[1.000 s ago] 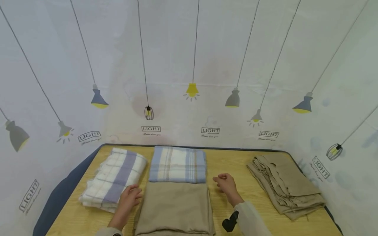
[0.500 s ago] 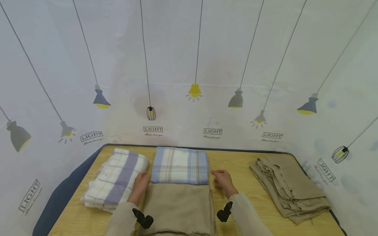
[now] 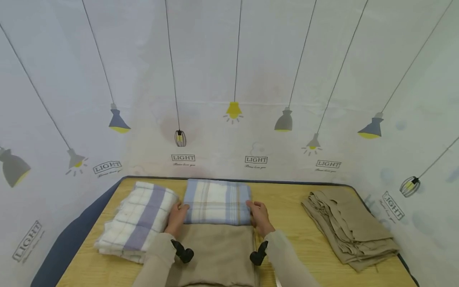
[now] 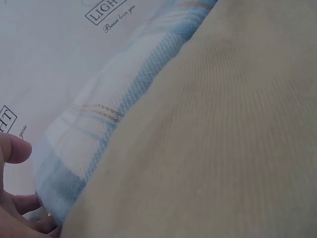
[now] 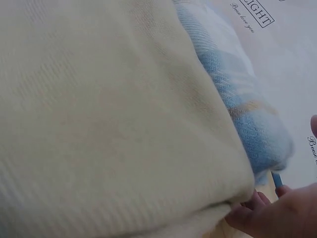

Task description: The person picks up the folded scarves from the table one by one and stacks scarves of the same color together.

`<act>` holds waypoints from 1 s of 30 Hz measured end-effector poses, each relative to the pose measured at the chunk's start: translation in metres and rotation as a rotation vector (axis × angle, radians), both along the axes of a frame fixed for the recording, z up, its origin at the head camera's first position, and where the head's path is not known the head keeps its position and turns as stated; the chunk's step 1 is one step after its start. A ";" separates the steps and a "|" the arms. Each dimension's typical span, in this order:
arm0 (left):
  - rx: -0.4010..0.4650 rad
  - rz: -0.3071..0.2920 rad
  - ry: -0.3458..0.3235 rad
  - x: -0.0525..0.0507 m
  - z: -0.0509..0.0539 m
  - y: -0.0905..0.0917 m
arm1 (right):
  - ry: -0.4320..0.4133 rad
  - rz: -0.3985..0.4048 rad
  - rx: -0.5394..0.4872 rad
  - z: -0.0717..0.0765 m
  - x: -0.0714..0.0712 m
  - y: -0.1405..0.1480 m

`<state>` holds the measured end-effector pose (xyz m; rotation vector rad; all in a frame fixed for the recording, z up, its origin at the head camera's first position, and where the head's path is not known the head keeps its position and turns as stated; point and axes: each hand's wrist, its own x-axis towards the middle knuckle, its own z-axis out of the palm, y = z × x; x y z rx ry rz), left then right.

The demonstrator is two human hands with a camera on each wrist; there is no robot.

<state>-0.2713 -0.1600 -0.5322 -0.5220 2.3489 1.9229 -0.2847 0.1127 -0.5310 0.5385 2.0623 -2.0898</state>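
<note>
A folded blue-and-white plaid cloth point(image 3: 216, 199) lies at the back middle of the table, behind a folded beige cloth point(image 3: 218, 251). My left hand point(image 3: 176, 218) is at the plaid cloth's left edge. In the left wrist view, its fingers point(image 4: 27, 203) touch the low side of the plaid cloth, while the thumb point(image 4: 17, 148) stays apart from it. On the opposite edge is my right hand point(image 3: 260, 217). The right wrist view has its fingers point(image 5: 247, 213) low beside the cloths' edges, fingertips partly hidden, with the thumb point(image 5: 314, 126) held away.
A white cloth with purple stripes point(image 3: 138, 215) lies folded on the left, close beside my left arm. Another beige cloth point(image 3: 353, 227), loosely folded, lies on the right. The wooden table point(image 3: 283, 199) ends at a wall covering printed with lamps point(image 3: 233, 109).
My left hand has moved forward and right to the plaid cloth's left edge. My right hand has moved left to its right edge. The cloths have stayed in place.
</note>
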 end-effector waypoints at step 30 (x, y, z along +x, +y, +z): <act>0.143 -0.023 0.080 -0.019 -0.003 -0.003 | 0.066 0.164 -0.064 0.002 -0.019 0.006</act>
